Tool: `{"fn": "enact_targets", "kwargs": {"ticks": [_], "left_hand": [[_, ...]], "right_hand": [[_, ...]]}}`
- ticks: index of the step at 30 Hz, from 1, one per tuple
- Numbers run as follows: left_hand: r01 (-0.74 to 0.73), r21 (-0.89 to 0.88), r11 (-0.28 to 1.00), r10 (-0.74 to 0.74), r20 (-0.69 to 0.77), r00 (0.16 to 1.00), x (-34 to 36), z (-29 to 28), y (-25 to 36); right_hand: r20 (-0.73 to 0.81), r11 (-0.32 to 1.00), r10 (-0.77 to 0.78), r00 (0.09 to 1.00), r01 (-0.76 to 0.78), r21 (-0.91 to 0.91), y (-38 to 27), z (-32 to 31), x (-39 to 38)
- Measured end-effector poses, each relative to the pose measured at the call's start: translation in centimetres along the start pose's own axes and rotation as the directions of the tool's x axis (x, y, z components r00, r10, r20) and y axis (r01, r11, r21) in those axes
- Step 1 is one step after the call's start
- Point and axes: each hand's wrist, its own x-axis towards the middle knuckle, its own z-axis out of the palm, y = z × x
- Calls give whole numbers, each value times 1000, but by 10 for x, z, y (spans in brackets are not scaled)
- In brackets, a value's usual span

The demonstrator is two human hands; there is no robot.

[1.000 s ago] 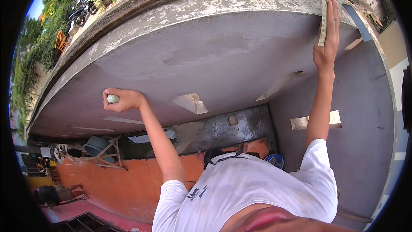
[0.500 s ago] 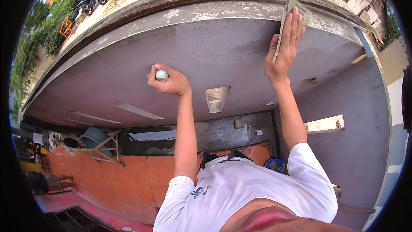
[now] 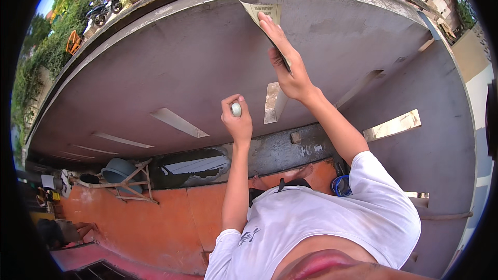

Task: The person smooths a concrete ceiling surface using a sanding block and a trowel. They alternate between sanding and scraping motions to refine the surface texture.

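My right hand lies with nearly straight fingers on a folded sheet of sandpaper. It presses the sheet against the grey plastered wall, a little below the wall's worn top edge. The sandpaper's pale printed back shows past the fingertips, and one corner curls away from the wall. My left hand is closed in a fist round a pale, round-ended object. Only its end shows, so its kind cannot be made out. This fist is lower and to the left of my right hand, in front of the wall.
Slots pierce the wall. At its foot run a wet strip with a small block and an orange floor. A blue-rimmed bucket stands by my right side. A grey basin on a wooden frame and a person are at left.
My right hand and the sandpaper have moved left and down from the wall's top edge onto its face. My left fist has shifted right and slightly lower, still round the pale object.
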Motion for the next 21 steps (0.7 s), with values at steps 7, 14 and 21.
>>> {"fn": "enact_targets", "kwargs": {"ticks": [7, 14, 21], "left_hand": [[173, -69, 982, -129, 421, 898, -28, -42, 35], [462, -294, 837, -238, 564, 791, -26, -58, 83], [499, -314, 808, -213, 634, 744, -46, -41, 108]], "right_hand": [[24, 137, 669, 743, -156, 978, -52, -33, -94], [131, -61, 727, 674, -127, 990, -95, -38, -133], [144, 78, 738, 659, -294, 953, -111, -31, -166]]}}
